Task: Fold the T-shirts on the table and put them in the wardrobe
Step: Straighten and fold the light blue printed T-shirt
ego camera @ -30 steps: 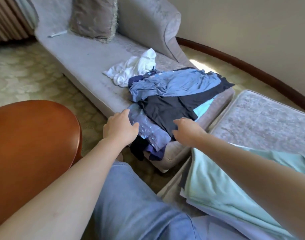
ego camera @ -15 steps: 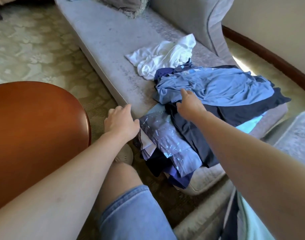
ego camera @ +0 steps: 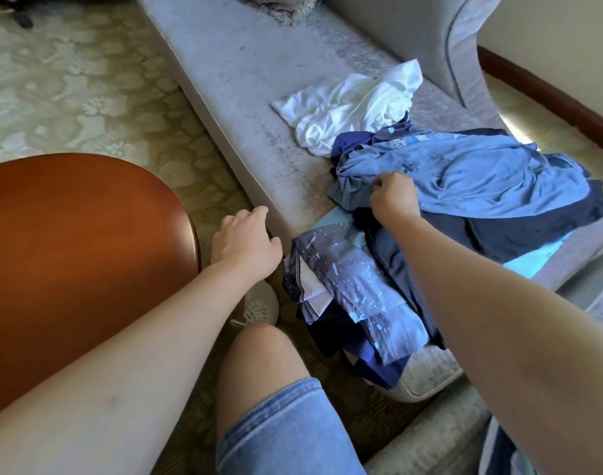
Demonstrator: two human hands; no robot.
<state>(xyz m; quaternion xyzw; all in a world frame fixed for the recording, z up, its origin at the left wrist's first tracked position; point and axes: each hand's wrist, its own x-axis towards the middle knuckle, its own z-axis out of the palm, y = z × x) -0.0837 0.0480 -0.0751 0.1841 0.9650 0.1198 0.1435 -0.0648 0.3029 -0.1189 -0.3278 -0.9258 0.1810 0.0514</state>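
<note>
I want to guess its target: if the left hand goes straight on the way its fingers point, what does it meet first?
Probably the front edge of the grey couch seat, beside the patterned blue shirt. The left hand is open; depth is unclear.

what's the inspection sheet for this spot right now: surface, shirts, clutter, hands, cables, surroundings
surface: grey sofa seat, bearing the clothes
job's things: light blue shirt tops an unfolded pile over a dark navy shirt; speckled shirt hangs over the seat edge; white shirt crumpled beside the pile
clutter: fringed cushion at the far end
hands: right hand pinches the light blue shirt; left hand open, near the seat edge, holding nothing
cables: nothing seen
surroundings: round wooden table on the left, patterned carpet
</note>
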